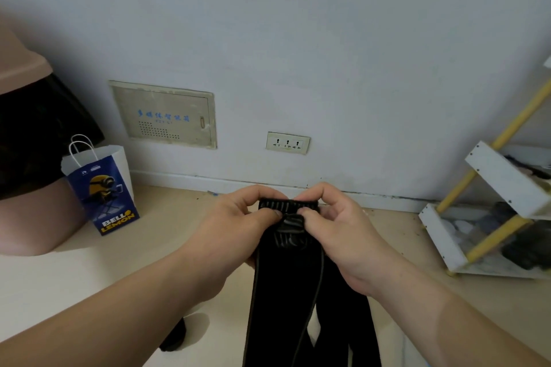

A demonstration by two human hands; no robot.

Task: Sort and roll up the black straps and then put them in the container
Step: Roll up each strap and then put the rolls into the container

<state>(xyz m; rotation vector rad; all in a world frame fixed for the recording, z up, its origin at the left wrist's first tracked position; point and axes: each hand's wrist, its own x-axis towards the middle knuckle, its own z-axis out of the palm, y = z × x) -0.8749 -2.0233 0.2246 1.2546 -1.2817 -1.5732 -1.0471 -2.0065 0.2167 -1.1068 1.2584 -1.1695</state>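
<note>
Black straps [284,292]: barely getting started on the first roll, judging by this. Pinching the ribbed top end between thumbs and curled fingertips of left hand [235,225] and right hand [338,226], folding it over right at the fingers and letting the rest dangle straight below them. Leaving nearly all the rolling and stashing to do. Not spotting any obvious container; maybe the paper bag [101,188] far left of the fingers, can't tell. Losing the lower ends off-frame, so not counting straps.

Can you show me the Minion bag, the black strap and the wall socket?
Minion bag [103,188]: head view, on its blue printed front.
Black strap [283,292]: head view, on the wide band hanging down.
Wall socket [287,143]: head view, on its middle outlet.
</note>
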